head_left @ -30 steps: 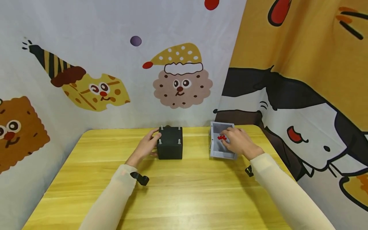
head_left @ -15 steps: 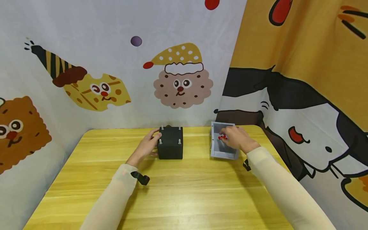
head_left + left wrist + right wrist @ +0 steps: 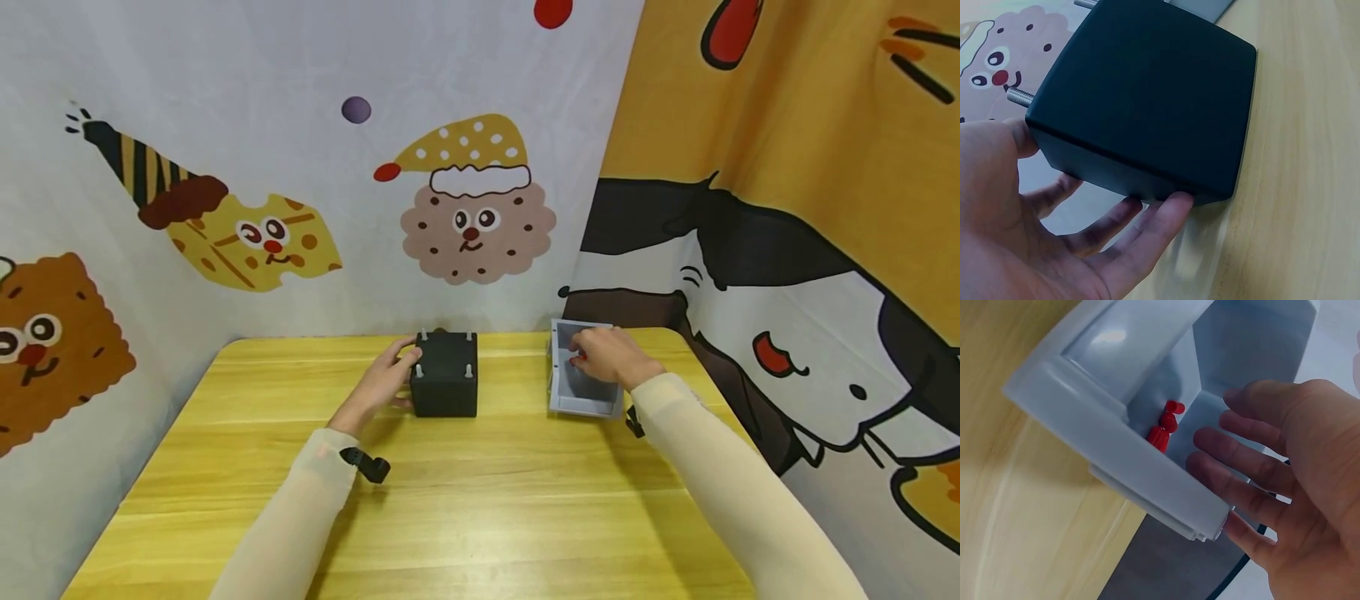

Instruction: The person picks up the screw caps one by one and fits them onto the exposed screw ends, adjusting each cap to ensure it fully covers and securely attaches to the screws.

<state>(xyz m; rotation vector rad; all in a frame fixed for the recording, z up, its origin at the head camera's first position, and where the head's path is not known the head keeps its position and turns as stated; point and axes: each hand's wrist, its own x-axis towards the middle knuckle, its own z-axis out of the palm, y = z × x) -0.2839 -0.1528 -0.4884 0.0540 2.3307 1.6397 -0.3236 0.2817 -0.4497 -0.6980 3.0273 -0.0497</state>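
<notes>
A black box (image 3: 446,375) with threaded metal bolts standing up from its top sits on the table. My left hand (image 3: 381,379) rests against its left side. In the left wrist view the thumb lies by the upper corner and the fingertips (image 3: 1179,203) touch the side face. To the right lies a light grey open container (image 3: 588,406), which holds several small red caps (image 3: 1163,428). My right hand (image 3: 611,357) reaches into it. In the right wrist view its fingers are spread and slightly bent, apart from the caps, with nothing seen between them.
Both things stand near the back edge of the wooden table (image 3: 465,500). A printed cloth wall (image 3: 300,67) rises right behind it, and a yellow curtain (image 3: 825,150) hangs on the right. The container's raised walls surround my right fingers.
My right hand has shifted slightly left inside the container, and its fingers now cover most of the red caps in the head view. My left hand and the black box have stayed still.
</notes>
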